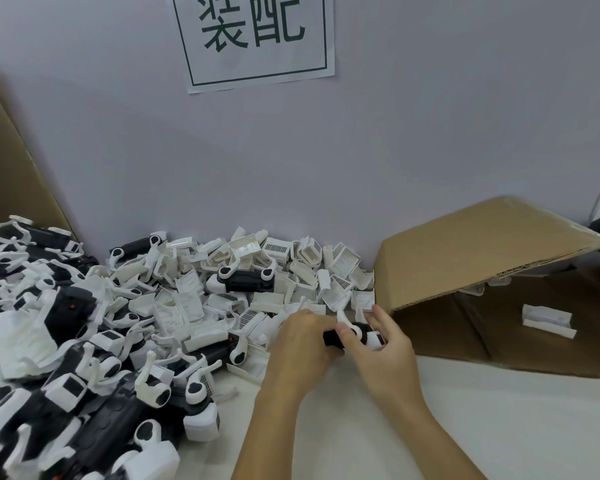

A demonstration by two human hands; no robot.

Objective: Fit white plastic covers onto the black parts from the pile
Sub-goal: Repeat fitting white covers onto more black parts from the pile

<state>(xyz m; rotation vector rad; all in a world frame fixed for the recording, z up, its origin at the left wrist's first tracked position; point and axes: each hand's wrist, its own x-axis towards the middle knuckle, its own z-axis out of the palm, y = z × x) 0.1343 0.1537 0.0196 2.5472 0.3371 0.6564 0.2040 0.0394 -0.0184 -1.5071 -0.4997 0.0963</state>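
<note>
Hands are holding one black part (333, 337) — left hand (300, 344) gripping, right hand (383, 344) pinching its white cover (374, 339); light, stiff plastic.

The light is even, soft and fairly bright, with a cool, slightly violet cast on the wall (395, 133). Shadows are faint: a weak one lies on the worktop (499, 410) under the cardboard box (482, 244) at the right, and its inside is dimmer. No glare shows. Wide-angle distortion bends the edges, so the cardboard sheet (11, 161) at the upper left leans inward. The whole picture is a little soft, and the pile (84, 341) at the lower left blurs most.
</note>
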